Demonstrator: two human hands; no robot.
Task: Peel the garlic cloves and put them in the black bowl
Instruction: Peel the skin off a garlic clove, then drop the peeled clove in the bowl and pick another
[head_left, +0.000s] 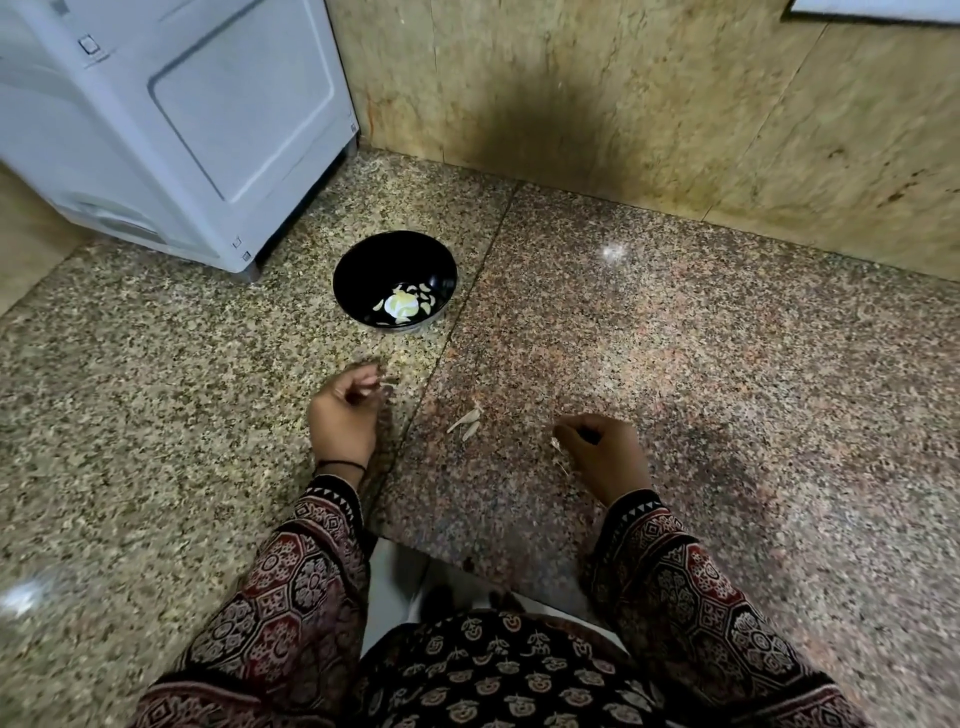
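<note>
The black bowl (363, 270) stands on the speckled granite counter and holds several peeled pale garlic cloves (402, 304). My left hand (345, 415) is just in front of the bowl, its curled fingertips pinching a small pale garlic piece (387, 385). My right hand (608, 452) hovers low over the counter further right, fingers curled, with a pale scrap of garlic peel (555, 443) at its fingertips. Loose peel strips (467, 422) lie on the counter between the two hands.
A white appliance (171, 119) stands at the back left, close behind the bowl. A stone-tiled wall (623, 104) runs along the back. The counter's front edge (467, 566) is near my body, and a seam (441, 338) crosses the counter.
</note>
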